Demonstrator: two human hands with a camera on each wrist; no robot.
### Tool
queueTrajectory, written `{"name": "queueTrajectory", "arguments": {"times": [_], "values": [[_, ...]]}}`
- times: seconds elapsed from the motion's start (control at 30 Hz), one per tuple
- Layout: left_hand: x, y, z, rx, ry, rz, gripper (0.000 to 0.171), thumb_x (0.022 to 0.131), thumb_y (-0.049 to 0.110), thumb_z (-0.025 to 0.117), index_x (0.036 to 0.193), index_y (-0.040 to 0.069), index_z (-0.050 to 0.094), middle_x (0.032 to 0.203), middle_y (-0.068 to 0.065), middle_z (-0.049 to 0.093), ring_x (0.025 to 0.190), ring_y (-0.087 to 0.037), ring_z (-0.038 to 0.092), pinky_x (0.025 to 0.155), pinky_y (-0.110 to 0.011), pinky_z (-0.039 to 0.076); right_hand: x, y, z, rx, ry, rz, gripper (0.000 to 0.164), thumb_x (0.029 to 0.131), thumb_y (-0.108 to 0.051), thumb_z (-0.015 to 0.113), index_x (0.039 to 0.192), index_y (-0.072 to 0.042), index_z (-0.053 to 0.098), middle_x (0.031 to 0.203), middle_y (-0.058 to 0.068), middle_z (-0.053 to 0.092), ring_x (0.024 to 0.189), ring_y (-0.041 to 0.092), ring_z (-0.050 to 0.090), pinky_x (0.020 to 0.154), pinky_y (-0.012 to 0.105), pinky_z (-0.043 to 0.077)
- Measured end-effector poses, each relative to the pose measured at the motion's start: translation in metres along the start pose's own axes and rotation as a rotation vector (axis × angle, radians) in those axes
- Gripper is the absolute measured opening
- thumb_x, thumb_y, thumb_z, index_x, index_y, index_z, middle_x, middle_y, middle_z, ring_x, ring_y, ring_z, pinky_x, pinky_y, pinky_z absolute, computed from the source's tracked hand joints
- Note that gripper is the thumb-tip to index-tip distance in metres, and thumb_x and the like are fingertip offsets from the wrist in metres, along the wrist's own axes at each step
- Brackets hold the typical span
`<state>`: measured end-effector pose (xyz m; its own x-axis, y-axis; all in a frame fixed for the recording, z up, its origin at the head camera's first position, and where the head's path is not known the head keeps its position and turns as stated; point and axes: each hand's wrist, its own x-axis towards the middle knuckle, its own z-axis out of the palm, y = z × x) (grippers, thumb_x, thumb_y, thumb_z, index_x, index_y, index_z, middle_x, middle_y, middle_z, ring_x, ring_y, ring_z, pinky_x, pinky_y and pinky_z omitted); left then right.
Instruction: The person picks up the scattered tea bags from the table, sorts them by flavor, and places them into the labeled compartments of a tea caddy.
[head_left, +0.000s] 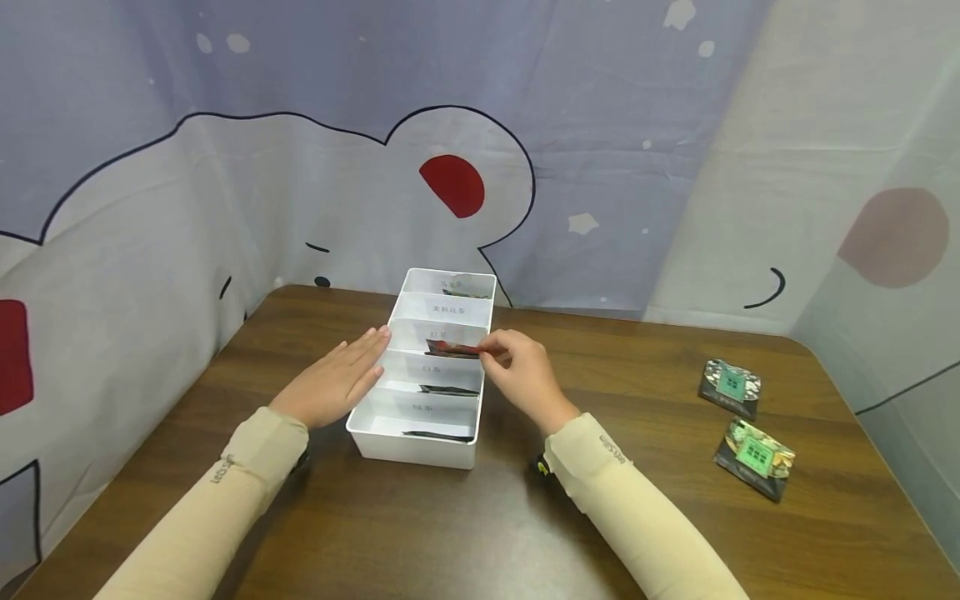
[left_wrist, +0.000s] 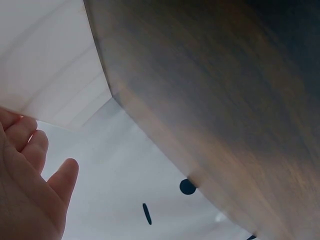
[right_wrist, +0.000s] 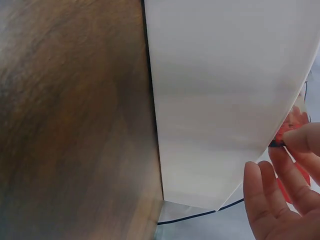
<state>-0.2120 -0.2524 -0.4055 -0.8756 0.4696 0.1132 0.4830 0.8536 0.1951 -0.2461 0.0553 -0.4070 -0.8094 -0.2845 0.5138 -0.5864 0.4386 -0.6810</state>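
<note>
A long white divided box (head_left: 423, 450) has several labelled compartments in a row. My right hand (head_left: 525, 375) is at its right rim and pinches a red tea packet (head_left: 453, 347) between thumb and fingers, in the middle compartment. In the right wrist view the red packet (right_wrist: 291, 122) shows past the box's wall, partly hidden by the fingers. My left hand (head_left: 337, 379) lies along the left rim with its fingers straight, fingertips at the middle compartment. Dark tea packets stand in the two nearer compartments (head_left: 447, 390), and another packet (head_left: 467, 293) is in the farthest one.
Two tea packets with green labels lie on the right of the brown wooden table (head_left: 637, 500): a dark and white one (head_left: 731, 387) and a yellowish one (head_left: 755, 458) nearer me. Behind the table hangs a printed curtain (head_left: 600, 167).
</note>
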Motion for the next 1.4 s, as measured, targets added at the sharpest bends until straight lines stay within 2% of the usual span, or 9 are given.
{"name": "queueTrajectory", "arguments": {"times": [0.23,0.63,0.9,1.23,1.4], "values": [[-0.001,0.0,0.0,-0.008,-0.009,-0.003,0.059,0.111,0.033,0.033,0.161,0.002,0.022,0.167,-0.012,0.021,0.154,-0.031,0.02,0.123,-0.055,0.02,-0.002,0.0,0.001,-0.038,-0.04,-0.002,0.009,0.087,0.003,0.069,0.092,-0.003,0.073,0.086,0.007,0.069,0.078,0.021,0.069,0.069,0.03,0.06],[-0.001,-0.002,0.002,-0.007,-0.002,0.004,0.06,0.111,0.034,0.032,0.161,0.003,0.022,0.167,-0.011,0.021,0.154,-0.031,0.021,0.123,-0.055,0.021,-0.009,-0.003,-0.01,-0.008,-0.046,0.012,0.01,0.088,0.002,0.068,0.095,-0.002,0.074,0.089,0.007,0.069,0.082,0.02,0.069,0.073,0.035,0.061],[-0.002,0.0,-0.001,-0.012,0.0,-0.002,0.059,0.111,0.033,0.033,0.161,0.003,0.022,0.167,-0.011,0.021,0.154,-0.031,0.02,0.123,-0.056,0.021,-0.015,-0.009,-0.033,-0.004,-0.005,0.059,0.011,0.089,0.001,0.068,0.097,-0.002,0.074,0.093,0.008,0.069,0.086,0.023,0.068,0.075,0.045,0.061],[-0.002,-0.001,0.002,-0.035,0.019,0.011,0.058,0.111,0.032,0.034,0.16,0.003,0.023,0.167,-0.012,0.023,0.153,-0.032,0.022,0.122,-0.057,0.021,-0.024,-0.001,-0.066,-0.083,0.043,0.118,0.015,0.091,-0.001,0.069,0.105,0.0,0.072,0.101,0.012,0.07,0.091,0.026,0.068,0.08,0.048,0.061],[0.0,-0.002,0.003,-0.033,0.018,0.011,0.059,0.111,0.034,0.033,0.161,0.003,0.022,0.167,-0.011,0.022,0.154,-0.031,0.021,0.122,-0.057,0.021,-0.031,0.003,-0.089,-0.14,0.059,0.164,0.017,0.093,-0.002,0.069,0.11,-0.003,0.071,0.102,0.012,0.069,0.092,0.026,0.067,0.081,0.044,0.06]]}}
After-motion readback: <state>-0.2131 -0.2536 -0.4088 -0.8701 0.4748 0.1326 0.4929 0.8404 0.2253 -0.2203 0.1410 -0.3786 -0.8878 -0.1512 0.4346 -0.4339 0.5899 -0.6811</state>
